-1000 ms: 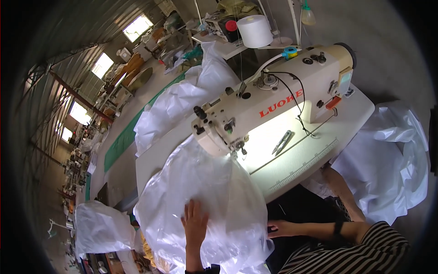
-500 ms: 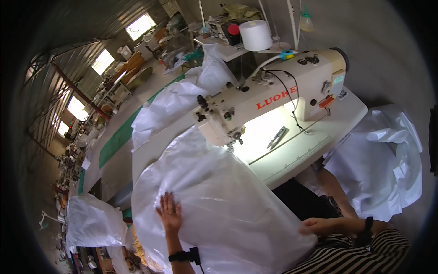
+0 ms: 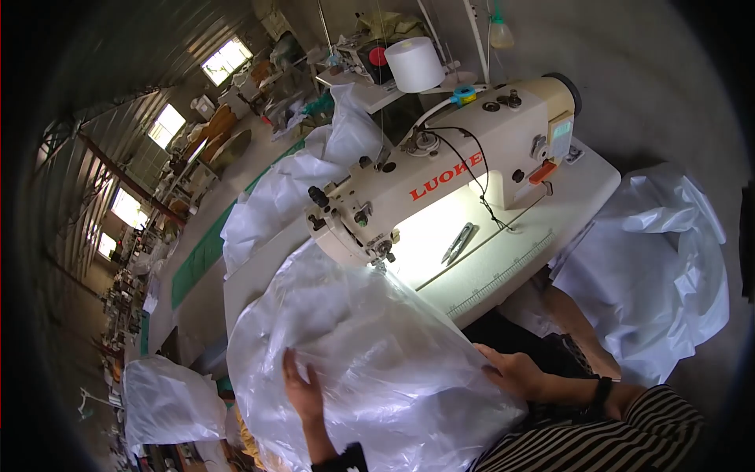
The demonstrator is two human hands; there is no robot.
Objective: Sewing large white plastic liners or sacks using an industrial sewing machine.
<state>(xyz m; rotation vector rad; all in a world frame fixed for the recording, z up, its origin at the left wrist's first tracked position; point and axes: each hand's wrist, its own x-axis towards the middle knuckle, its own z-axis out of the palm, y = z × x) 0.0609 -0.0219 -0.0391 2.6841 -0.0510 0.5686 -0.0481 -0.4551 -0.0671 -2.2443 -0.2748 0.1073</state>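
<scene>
A large translucent white plastic sheet (image 3: 358, 354) is spread from the sewing machine (image 3: 448, 169) down toward my lap. Its upper corner runs under the needle area at the machine's head. My left hand (image 3: 303, 393) rests on the sheet's left part, turned on its side, thumb apart from the fingers. At the sheet's right edge, my right hand (image 3: 511, 374) is closed on the plastic, thumb on top. The fingers underneath are hidden. Light from the machine falls on its bed, where a pair of thread snips (image 3: 458, 244) lies.
A white thread cone (image 3: 414, 64) stands behind the machine. More white sheeting hangs at the right (image 3: 645, 267) and lies heaped at the table's far side (image 3: 287, 185). A long table with a green strip (image 3: 203, 256) stretches away left. Another white bundle (image 3: 169, 401) sits lower left.
My right hand has moved up and left along the sheet's edge. My left hand has tilted onto its side, and the sheet is more crumpled. The whole view has shifted slightly.
</scene>
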